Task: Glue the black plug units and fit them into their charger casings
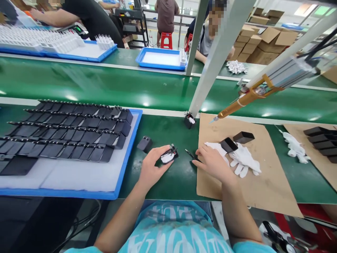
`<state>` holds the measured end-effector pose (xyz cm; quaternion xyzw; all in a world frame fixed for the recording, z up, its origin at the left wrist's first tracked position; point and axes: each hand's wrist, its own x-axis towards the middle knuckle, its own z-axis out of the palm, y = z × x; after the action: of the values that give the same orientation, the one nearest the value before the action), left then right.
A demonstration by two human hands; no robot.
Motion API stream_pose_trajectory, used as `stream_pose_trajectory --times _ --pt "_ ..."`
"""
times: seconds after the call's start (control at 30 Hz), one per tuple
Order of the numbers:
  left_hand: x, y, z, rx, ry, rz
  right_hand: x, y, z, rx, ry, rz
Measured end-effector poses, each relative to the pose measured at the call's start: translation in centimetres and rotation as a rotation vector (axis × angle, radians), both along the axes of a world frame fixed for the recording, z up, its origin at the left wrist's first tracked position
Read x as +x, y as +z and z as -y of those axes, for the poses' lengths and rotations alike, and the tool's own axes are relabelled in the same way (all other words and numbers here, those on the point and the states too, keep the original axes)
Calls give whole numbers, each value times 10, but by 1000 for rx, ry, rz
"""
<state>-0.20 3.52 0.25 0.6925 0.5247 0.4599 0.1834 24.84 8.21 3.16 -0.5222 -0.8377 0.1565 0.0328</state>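
My left hand (152,167) is closed around a small open black plastic housing (168,157), with a white part and dark wires or pins showing at its top. Its fingers grip the housing from both sides, just above the green table. Between thumb and fingers of my right hand (212,161) are slim black tweezers (191,155), their tip pointing left towards the housing. Behind my left hand stands a black adapter-like block (144,144). Close to my right hand lie white gloves (243,160) and a black sleeve-shaped case (228,145).
A blue-rimmed tray (129,147) at left carries rows of black housings. Cardboard (263,189) covers the right side, with another black case (244,137) on it. An orange dispenser (234,105) with a blue needle hangs above. One more housing (189,121) stands by the post.
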Motion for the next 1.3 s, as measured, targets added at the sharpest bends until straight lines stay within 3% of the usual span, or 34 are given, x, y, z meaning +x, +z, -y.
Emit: stream_pose_trajectory --times 0.13,0.3,0.43,0.53,0.73,1.3 --pt "-1 0 2 -26 -24 45 -10 -5 3 -1 44 82" --pt "-1 -1 3 -79 -39 51 -10 4 7 -75 12 -411" --pt "-1 -1 4 -124 -67 58 -19 7 15 9 237 -630" --pt "-2 1 5 -207 -99 75 -28 3 20 138 343 -610" --pt "-1 3 7 -291 -161 148 -33 -1 24 380 285 -561" --pt "-1 -1 6 -330 -165 147 -34 -7 24 468 325 -520"
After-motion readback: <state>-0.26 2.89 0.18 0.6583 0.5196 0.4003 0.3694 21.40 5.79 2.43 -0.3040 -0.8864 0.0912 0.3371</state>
